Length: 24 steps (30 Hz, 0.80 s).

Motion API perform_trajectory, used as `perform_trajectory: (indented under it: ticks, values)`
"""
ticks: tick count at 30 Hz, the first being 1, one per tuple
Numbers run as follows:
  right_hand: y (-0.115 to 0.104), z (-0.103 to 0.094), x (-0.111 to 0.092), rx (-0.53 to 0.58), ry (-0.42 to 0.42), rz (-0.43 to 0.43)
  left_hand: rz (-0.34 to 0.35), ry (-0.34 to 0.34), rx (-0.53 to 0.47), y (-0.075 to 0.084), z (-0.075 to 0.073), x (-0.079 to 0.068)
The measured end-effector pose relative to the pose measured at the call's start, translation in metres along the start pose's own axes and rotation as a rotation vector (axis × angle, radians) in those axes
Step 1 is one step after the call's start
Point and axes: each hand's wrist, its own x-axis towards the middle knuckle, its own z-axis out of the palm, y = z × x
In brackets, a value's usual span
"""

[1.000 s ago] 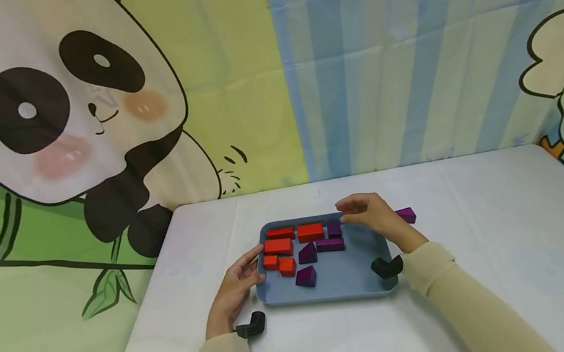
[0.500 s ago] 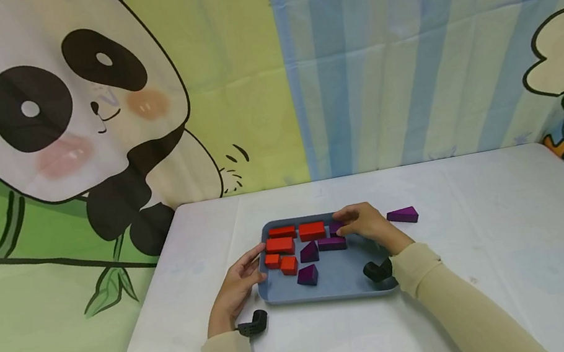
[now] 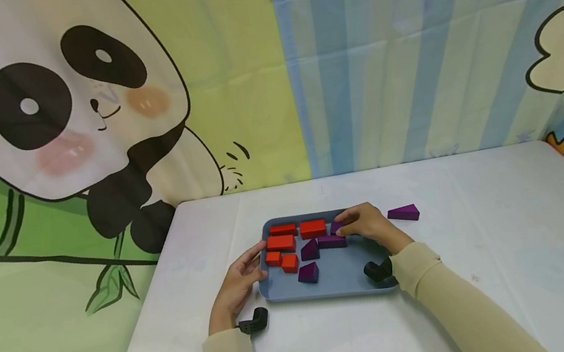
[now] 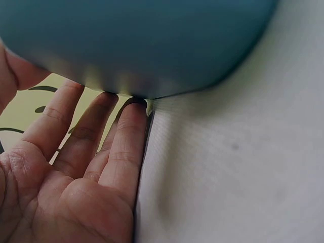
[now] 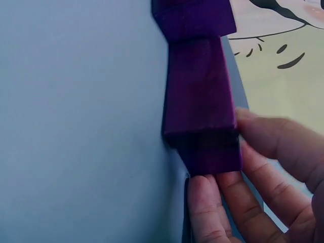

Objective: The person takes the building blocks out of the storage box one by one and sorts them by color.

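Along the left edge of the blue-grey tray [image 3: 355, 269], my left hand [image 3: 234, 285] rests with its fingers spread. In the left wrist view, extended fingers [image 4: 124, 147] touch the tray's outer wall [image 4: 136, 55]. At the back of the tray, my right hand [image 3: 372, 224] pinches a small purple block [image 3: 335, 227], partly hidden by the fingers. The right wrist view has that purple block [image 5: 212, 158] between thumb and fingertips, against a longer purple block [image 5: 200, 86]. That long purple block [image 3: 332, 242] lies just in front in the head view.
Several red blocks [image 3: 281, 243] fill the tray's left side. Two wedge-like purple blocks [image 3: 308, 273] lie near its middle. Outside the tray, a purple wedge [image 3: 404, 213] lies on the white-covered table [image 3: 497, 239]. A printed curtain [image 3: 237, 83] hangs behind.
The right hand came down and left onto the small purple block and now pinches it. The purple wedge on the table came into full view. The left hand stays at the tray's edge.
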Motion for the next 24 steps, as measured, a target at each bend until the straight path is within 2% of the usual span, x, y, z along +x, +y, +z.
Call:
perform_trajectory:
  ticks: [5,13,18,24]
  values:
    - [0.0,0.0,-0.001,-0.008,0.004,-0.016,-0.002,0.01,-0.001,0.001,0.0,0.0]
    - [0.003,0.0,-0.002,-0.074,0.037,-0.08,0.008,-0.01,-0.007,0.001,0.001,0.0]
    - [-0.001,-0.004,-0.005,-0.096,0.07,-0.166,0.005,-0.001,-0.008,0.002,0.001,0.0]
    - [-0.01,-0.018,-0.014,-0.062,0.061,-0.239,-0.002,0.007,-0.007,0.002,0.001,-0.001]
